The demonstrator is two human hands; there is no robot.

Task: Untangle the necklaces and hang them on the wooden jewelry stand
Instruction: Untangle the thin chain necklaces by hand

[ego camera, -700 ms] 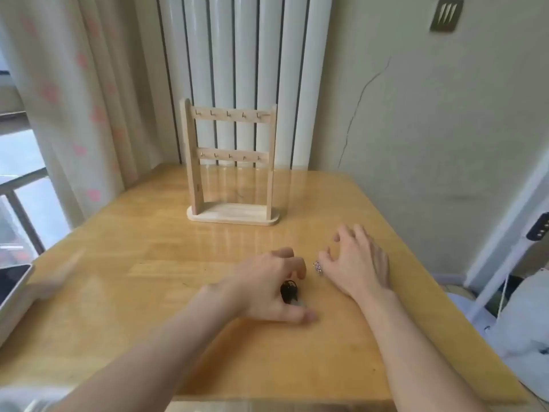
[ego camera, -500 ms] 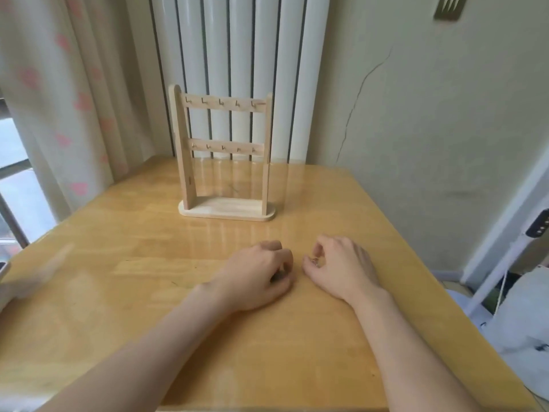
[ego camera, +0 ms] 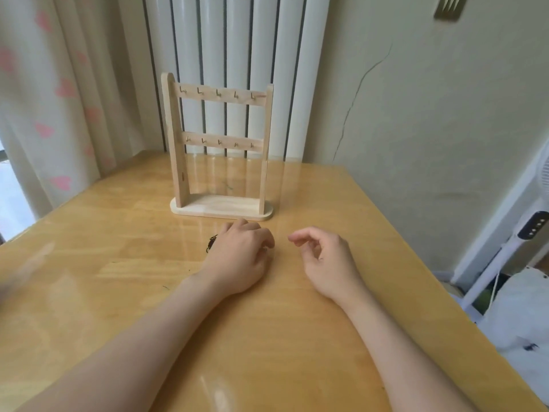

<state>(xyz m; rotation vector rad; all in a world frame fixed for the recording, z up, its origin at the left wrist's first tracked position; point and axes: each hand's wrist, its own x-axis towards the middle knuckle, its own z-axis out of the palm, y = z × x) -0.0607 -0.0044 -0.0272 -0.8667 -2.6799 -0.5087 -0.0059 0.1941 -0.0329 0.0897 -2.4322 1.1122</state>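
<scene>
Resting palm-down on the table (ego camera: 118, 292), the left hand (ego camera: 237, 257) is curling its fingers (ego camera: 264, 237) down over something small. A dark bit of necklace (ego camera: 211, 242) is poking out at the hand's 10 o'clock side and lying on the wood. Whether the fingers are actually pinching the chain or only covering it, I cannot tell, since the back of the hand is hiding the fingertips.

The right hand (ego camera: 323, 257) is sitting at the left hand's 3 o'clock, a clear gap between them. It is hovering or lightly leaning on its outer edge, with the fingers loosely bent and the thumb apart from them, holding nothing that is visible.

The wooden stand (ego camera: 221, 150) is standing upright at 12 o'clock from the left hand, its oval base lying just beyond the knuckles without touching them. Its two cross bars are each carrying a row of small hooks, all of them bare.

Behind the stand, at 12 o'clock, a white radiator (ego camera: 237, 40) is running up the wall. A curtain (ego camera: 53, 84) with pink hearts is hanging at 10 o'clock, and a white fan (ego camera: 531, 221) is showing at 3 o'clock beside the table's edge.
</scene>
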